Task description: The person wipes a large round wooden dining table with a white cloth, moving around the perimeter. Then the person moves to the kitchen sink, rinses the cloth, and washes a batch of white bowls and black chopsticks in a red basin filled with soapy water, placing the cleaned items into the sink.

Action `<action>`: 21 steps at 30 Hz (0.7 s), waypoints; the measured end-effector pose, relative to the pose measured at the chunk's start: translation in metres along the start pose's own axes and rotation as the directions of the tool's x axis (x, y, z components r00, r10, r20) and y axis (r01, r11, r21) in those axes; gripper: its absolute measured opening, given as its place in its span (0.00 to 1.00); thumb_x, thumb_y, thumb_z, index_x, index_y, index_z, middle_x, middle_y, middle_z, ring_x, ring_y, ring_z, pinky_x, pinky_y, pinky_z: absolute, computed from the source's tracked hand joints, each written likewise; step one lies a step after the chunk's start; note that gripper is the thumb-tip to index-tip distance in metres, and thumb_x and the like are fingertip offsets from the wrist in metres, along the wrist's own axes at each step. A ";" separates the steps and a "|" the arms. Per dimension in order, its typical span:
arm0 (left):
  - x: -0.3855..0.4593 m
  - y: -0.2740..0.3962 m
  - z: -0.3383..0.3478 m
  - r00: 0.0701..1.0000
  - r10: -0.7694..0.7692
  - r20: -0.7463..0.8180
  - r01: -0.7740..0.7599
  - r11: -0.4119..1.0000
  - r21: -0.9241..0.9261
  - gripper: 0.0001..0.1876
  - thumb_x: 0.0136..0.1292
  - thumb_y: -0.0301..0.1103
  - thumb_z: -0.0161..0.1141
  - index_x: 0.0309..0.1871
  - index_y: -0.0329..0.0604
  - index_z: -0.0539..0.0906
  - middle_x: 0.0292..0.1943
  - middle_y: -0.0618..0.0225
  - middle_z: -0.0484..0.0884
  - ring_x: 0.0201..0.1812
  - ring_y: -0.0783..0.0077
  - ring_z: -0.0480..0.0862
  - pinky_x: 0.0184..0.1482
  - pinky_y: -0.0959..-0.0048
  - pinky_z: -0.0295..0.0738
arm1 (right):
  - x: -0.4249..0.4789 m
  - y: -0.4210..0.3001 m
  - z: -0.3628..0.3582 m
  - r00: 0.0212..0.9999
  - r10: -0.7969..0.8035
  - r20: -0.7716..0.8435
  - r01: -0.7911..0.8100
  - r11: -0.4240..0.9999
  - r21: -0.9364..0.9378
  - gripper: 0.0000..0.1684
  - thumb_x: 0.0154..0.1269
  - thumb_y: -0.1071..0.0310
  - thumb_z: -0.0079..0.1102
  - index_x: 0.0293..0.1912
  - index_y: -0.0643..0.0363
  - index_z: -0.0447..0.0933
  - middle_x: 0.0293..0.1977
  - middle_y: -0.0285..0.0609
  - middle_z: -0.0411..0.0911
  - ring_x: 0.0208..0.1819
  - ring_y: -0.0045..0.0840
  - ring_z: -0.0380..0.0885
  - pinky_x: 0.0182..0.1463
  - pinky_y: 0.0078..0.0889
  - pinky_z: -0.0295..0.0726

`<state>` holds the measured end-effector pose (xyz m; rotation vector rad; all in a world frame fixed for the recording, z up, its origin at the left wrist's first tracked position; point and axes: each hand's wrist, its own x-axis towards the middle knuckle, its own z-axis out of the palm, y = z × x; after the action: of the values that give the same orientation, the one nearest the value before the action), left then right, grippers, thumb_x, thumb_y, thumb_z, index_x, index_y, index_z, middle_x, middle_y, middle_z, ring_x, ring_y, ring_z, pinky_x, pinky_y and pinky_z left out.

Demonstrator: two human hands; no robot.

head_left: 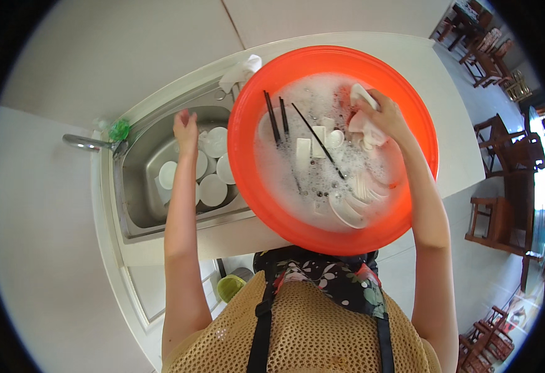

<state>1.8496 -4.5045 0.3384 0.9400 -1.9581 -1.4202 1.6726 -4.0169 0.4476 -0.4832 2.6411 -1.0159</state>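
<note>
My right hand (384,114) grips a white cloth (368,131) at the far right of a large orange plastic basin (249,172) of sudsy water. Whether a dish is also in that grip, I cannot tell. Over the steel sink (137,191), my left hand (186,127) has its fingers apart and holds nothing visible. Below it are several white bowls or cups (213,190). In the suds lie white rectangular dishes (303,150), a white spoon (335,139) and a cluster of partly sunken white dishes (347,210). Black chopsticks (318,140) lean and float in the basin.
A chrome faucet (86,141) and a green mesh scrubber (120,130) are at the sink's left. Another white cloth (242,72) lies behind the sink. The basin overhangs the pale countertop's front edge (235,242). Wooden chairs (489,217) stand to the right.
</note>
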 end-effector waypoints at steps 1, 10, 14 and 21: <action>-0.011 0.039 0.014 0.982 0.189 0.016 -0.189 0.981 0.033 0.20 0.68 0.33 0.62 0.61 0.38 0.77 0.58 0.63 0.81 0.56 0.66 0.81 0.52 0.68 0.77 | 0.001 0.005 0.001 0.999 -0.011 -0.044 0.008 0.997 -0.082 0.40 0.62 0.44 0.66 0.66 0.56 0.70 0.59 0.59 0.74 0.60 0.49 0.76 0.61 0.44 0.76; -0.137 0.181 0.125 0.675 -0.084 0.733 -0.668 0.352 0.656 0.29 0.66 0.59 0.60 0.40 0.33 0.86 0.33 0.53 0.86 0.42 0.56 0.88 0.44 0.59 0.82 | -0.014 0.013 0.029 0.950 0.120 0.287 0.059 0.835 -0.547 0.62 0.58 0.37 0.66 0.78 0.52 0.43 0.78 0.60 0.40 0.79 0.53 0.44 0.79 0.49 0.53; -0.127 0.138 0.145 0.681 -0.060 0.729 -0.644 0.424 0.637 0.40 0.64 0.70 0.53 0.40 0.29 0.86 0.34 0.49 0.87 0.40 0.50 0.88 0.40 0.57 0.83 | -0.021 0.005 0.040 0.875 -0.006 0.483 0.192 0.922 -0.336 0.57 0.59 0.47 0.68 0.78 0.49 0.46 0.76 0.60 0.44 0.77 0.55 0.48 0.78 0.51 0.56; -0.152 0.133 0.204 0.737 -0.010 0.676 -0.503 0.659 0.559 0.44 0.59 0.67 0.58 0.54 0.22 0.75 0.37 0.43 0.86 0.41 0.47 0.87 0.44 0.56 0.82 | -0.006 0.016 0.050 0.955 -0.123 0.269 0.227 0.886 -0.403 0.54 0.55 0.59 0.68 0.76 0.53 0.49 0.74 0.65 0.49 0.71 0.57 0.60 0.72 0.52 0.65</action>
<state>1.7578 -4.2394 0.4000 0.3934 -3.1601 -0.7986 1.6927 -4.0330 0.4017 -0.8950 2.6281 -0.3688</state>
